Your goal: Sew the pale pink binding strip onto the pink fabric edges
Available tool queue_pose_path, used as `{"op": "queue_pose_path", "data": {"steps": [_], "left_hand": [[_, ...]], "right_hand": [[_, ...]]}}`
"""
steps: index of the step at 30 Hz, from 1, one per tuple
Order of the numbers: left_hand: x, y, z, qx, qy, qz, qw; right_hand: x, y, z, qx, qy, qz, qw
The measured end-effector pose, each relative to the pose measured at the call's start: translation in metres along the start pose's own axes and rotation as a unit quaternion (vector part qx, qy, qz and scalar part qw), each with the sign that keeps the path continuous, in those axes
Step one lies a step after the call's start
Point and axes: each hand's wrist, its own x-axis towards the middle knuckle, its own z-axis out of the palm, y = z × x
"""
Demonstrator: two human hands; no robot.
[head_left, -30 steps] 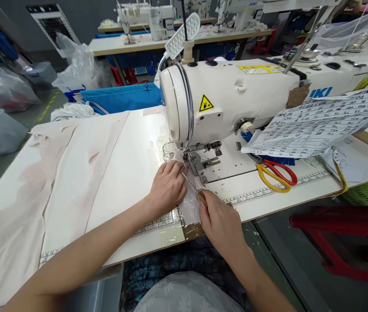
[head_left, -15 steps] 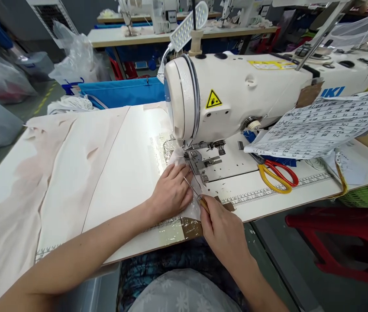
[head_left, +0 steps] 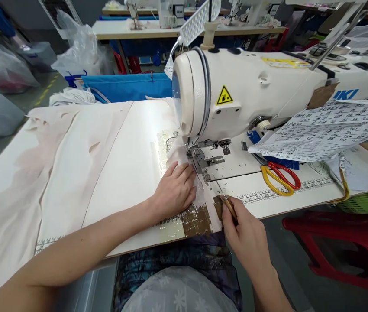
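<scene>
My left hand (head_left: pixel 175 190) lies flat, fingers stretched, on a pale pink piece of fabric (head_left: pixel 178 152) beside the presser foot (head_left: pixel 198 157) of a white sewing machine (head_left: pixel 242 93). The fabric runs under the needle area, and a narrow pale strip (head_left: pixel 214 212) of it reaches the table's front edge. In my right hand (head_left: pixel 244 225) is an awl (head_left: pixel 230 208) with a wooden handle, its thin metal point aimed up and left, apart from the fabric. My right fingers are wrapped round the handle.
Scissors (head_left: pixel 279 178) with red and yellow handles lie right of the machine bed, beneath a printed fabric sheet (head_left: pixel 327 128). Pale pink cut pieces (head_left: pixel 54 160) spread over the table's left. A red stool (head_left: pixel 343 242) stands at right; a blue cloth bin (head_left: pixel 128 86) is behind the table.
My right hand has moved right with the awl, whose point has left the fabric near my left hand. My left hand stays on the fabric. The view has shifted slightly.
</scene>
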Motion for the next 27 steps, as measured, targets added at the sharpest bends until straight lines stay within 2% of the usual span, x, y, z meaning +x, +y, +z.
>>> {"op": "queue_pose_path", "data": {"steps": [10,27], "left_hand": [[-0.0024,0.0011,0.0005,0.004,-0.012,0.008,1.0],[-0.003,0.0032,0.0026,-0.023,-0.009,0.002,1.0]], "right_hand": [[-0.0008,0.0015,0.0003,0.014,-0.015,0.021,1.0],[-0.0019,0.0013,0.0005,0.024,-0.01,0.016,1.0]]}}
